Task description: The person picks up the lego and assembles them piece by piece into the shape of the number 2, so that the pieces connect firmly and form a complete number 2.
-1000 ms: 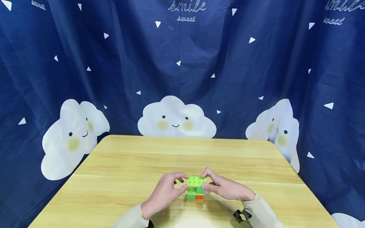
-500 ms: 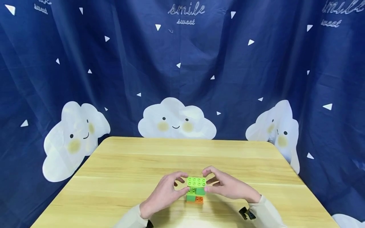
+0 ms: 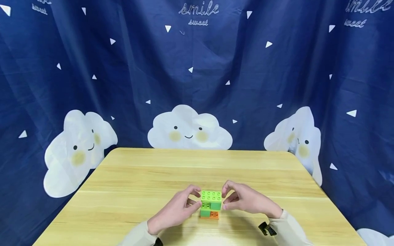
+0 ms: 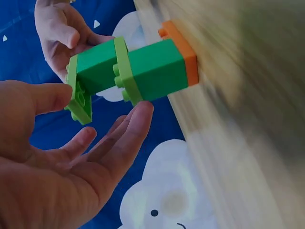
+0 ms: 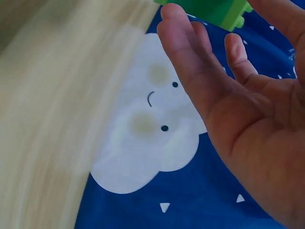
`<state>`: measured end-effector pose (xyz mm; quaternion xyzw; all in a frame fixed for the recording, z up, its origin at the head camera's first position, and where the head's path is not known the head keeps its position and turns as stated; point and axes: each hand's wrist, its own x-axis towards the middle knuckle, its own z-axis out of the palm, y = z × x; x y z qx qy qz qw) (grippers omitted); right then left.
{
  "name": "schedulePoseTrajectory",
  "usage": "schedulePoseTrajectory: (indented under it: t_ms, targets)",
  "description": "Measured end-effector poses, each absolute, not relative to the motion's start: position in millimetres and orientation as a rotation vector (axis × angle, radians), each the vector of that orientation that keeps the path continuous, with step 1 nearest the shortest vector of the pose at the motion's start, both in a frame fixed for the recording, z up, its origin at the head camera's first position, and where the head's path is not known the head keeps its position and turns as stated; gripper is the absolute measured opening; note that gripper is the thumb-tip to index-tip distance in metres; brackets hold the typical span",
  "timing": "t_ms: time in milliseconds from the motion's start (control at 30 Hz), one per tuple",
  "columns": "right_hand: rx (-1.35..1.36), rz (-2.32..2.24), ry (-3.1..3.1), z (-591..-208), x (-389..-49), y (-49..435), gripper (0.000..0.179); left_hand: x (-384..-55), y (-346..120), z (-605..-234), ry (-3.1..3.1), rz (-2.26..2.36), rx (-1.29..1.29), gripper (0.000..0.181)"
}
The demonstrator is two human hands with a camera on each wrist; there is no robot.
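Observation:
A small tower of toy building blocks stands on the table. An orange plate [image 3: 214,215] forms its base, with a green block [image 4: 157,67] on the left half. Over that lies a light-green plate [image 4: 126,71], then a second green block [image 3: 216,206] on the right, capped by a light-green studded plate [image 3: 211,196]. My left hand [image 3: 175,208] is at the tower's left side, fingers loosely bent; its thumb tip overlaps the top plate in the left wrist view. My right hand [image 3: 246,200] is just right of the tower, fingers relaxed and holding nothing.
The wooden table [image 3: 138,177] extends beneath the tower and the arms. Behind it hangs a dark blue curtain [image 3: 132,68] with smiling clouds. Pale sleeves [image 3: 290,227] cover both forearms, and a black strap [image 3: 267,229] shows by the right wrist.
My right hand has released the top plate and drawn slightly right. My left fingers have eased a little to the left. The tower keeps its form and place on the table.

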<state>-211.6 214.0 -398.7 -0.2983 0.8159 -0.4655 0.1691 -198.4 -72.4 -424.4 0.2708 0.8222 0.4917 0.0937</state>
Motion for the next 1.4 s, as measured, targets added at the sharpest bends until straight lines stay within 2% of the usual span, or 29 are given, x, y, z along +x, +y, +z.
schedulePoseTrajectory:
  t_ms: [233, 567, 867, 1400]
  targets:
    - [-0.841, -1.336, 2.296, -406, -214, 211, 0.027, -196, -69, -428, 2.356, 1.524, 0.779, 0.025]
    - [-0.814, -1.333, 2.343, -407, -213, 209, 0.021, -197, -68, -429, 2.367, 1.525, 0.756, 0.026]
    - [-0.803, -1.362, 2.305, -406, -214, 208, 0.025, -198, -69, -429, 2.389, 1.537, 0.765, 0.026]
    - [-0.723, -1.455, 2.318, -416, -215, 201, 0.024, -199, -69, -433, 2.422, 1.558, 0.717, 0.043]
